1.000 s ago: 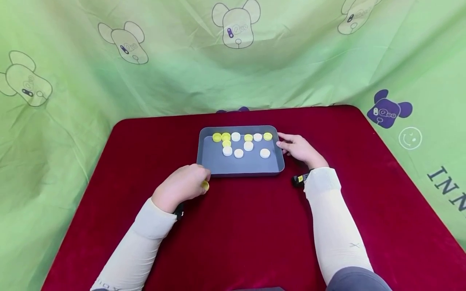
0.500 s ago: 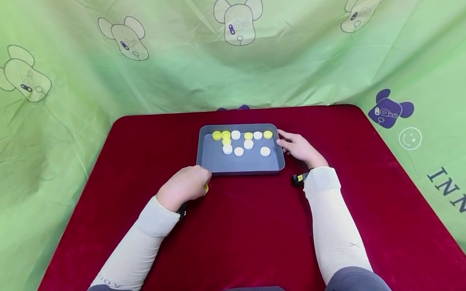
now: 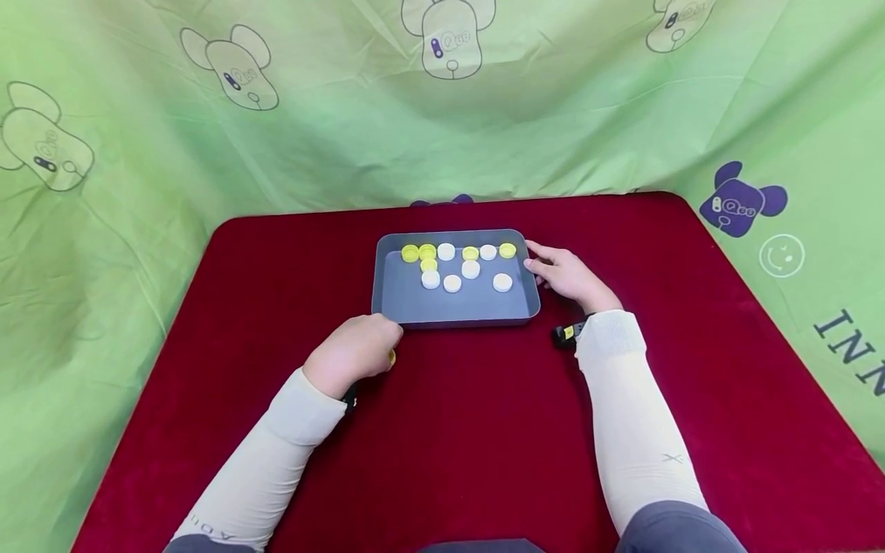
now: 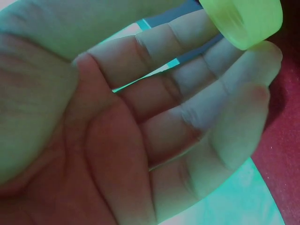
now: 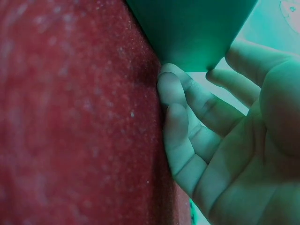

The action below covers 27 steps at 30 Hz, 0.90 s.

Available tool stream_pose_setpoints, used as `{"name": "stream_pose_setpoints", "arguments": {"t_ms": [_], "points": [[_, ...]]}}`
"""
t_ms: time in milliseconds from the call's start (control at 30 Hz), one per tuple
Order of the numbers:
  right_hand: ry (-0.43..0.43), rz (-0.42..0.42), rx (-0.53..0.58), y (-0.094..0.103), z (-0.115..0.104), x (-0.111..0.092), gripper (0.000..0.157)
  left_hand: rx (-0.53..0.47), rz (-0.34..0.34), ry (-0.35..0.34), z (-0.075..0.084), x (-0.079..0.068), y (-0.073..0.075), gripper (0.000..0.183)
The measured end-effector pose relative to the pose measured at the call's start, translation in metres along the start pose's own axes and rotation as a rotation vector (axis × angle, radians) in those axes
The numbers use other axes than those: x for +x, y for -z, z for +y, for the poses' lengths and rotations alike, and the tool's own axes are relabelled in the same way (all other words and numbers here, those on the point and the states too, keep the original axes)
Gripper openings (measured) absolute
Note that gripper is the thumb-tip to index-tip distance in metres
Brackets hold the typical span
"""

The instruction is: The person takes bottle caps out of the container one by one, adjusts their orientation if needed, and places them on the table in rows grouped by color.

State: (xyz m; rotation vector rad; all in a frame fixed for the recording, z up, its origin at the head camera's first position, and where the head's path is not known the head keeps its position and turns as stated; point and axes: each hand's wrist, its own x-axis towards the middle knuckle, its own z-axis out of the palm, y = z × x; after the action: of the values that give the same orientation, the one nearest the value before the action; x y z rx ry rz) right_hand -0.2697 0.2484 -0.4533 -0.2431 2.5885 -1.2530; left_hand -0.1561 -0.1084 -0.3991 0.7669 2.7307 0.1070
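My left hand is beside the near left corner of a grey rectangular tray, its fingers curled in the head view. It holds a yellow bottle cap at its fingertips; only a sliver of that cap shows in the head view. At the tray's right side, my right hand grips the edge, thumb at the rim and other fingers against the outer wall. In the right wrist view the lower fingertips lie at the wall's bottom edge, close to the table.
Inside the tray, several yellow caps and several white caps lie mostly toward the back. The tray stands on a table with a dark red cloth. Green printed curtains rise behind and beside the table.
My left hand has shifted slightly to the right by the tray's corner, and less of the held yellow cap shows. The right hand stays at the tray's side.
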Motion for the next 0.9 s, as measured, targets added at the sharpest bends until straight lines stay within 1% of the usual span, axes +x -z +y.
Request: {"name": "stream_pose_setpoints", "arguments": {"t_ms": [100,300,400,533,633,767,900], "points": [[-0.001,0.004,0.006,-0.0016,0.0013,0.0000,0.056,0.009,-0.005,-0.001,0.0001,0.0010,-0.0032,0.025],[0.005,0.006,0.015,-0.0032,0.0029,0.0002,0.056,0.015,-0.011,0.032,0.0001,0.0010,-0.0065,0.023],[0.008,0.009,0.010,-0.0023,0.0023,0.0002,0.056,0.030,0.015,0.024,0.0004,0.0011,-0.0067,0.022],[0.009,0.011,0.010,-0.0008,0.0013,-0.0001,0.056,0.080,0.049,0.007,0.0017,0.0015,-0.0075,0.021],[0.010,0.014,0.013,-0.0002,0.0011,-0.0001,0.056,0.098,0.057,0.005,0.0034,0.0013,-0.0076,0.021],[0.009,0.013,0.011,0.0000,0.0011,0.0000,0.056,0.096,0.052,0.011,0.0039,0.0014,-0.0077,0.021],[0.009,0.012,0.017,0.0009,0.0007,0.0006,0.056,0.044,0.031,0.028,0.0018,0.0014,-0.0038,0.018]]}}
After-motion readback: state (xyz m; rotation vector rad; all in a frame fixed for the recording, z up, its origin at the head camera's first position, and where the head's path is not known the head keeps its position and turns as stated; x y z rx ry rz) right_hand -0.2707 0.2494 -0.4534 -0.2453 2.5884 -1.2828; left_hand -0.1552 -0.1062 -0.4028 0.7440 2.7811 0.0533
